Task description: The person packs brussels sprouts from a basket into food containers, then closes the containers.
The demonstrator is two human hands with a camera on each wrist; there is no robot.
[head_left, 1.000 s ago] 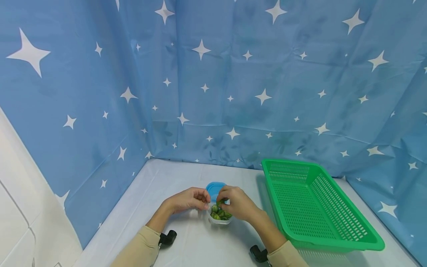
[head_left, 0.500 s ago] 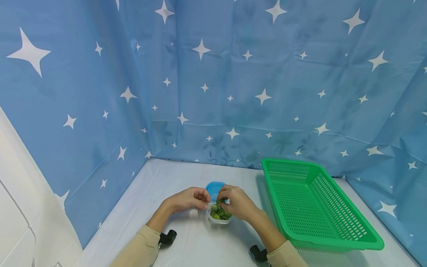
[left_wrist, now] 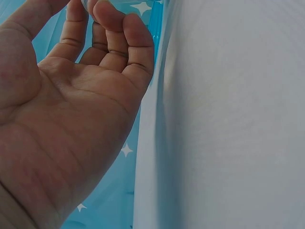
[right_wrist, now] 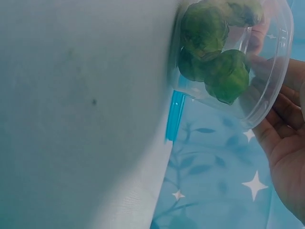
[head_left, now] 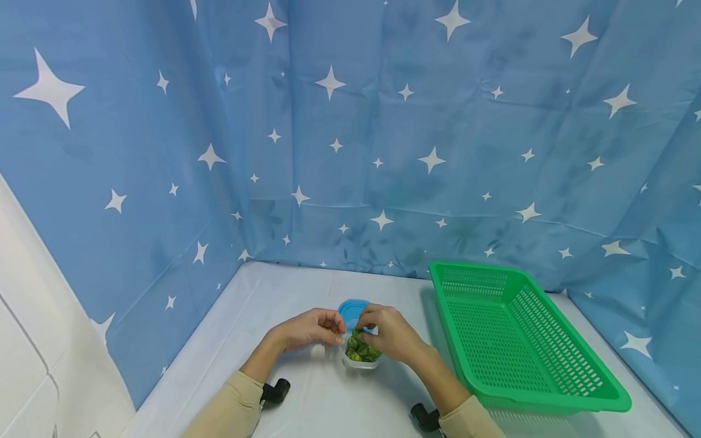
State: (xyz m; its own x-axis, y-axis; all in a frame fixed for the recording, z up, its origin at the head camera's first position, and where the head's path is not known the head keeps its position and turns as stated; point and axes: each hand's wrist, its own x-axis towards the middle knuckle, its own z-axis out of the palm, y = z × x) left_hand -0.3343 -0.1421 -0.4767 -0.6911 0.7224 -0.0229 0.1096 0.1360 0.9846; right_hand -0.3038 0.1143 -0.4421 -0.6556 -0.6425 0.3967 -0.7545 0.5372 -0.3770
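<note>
A small clear plastic container stands on the white table, holding several Brussels sprouts. My left hand is at its left side, with thumb and fingertips pinching the rim. In the left wrist view the palm of the left hand faces the camera, and only a sliver of clear plastic shows at the fingertips. Over the container, my right hand pinches one green sprout right above the others. The right wrist view looks through the container's wall, with the right hand behind it.
A round-cornered blue lid lies just behind the container. To the right stands a large green perforated basket, with nothing visible inside. A blue curtain with white stars hangs along the back and left.
The sprout at my right fingertips has dipped slightly toward the pile. Both hands and the container hold nearly the same places.
</note>
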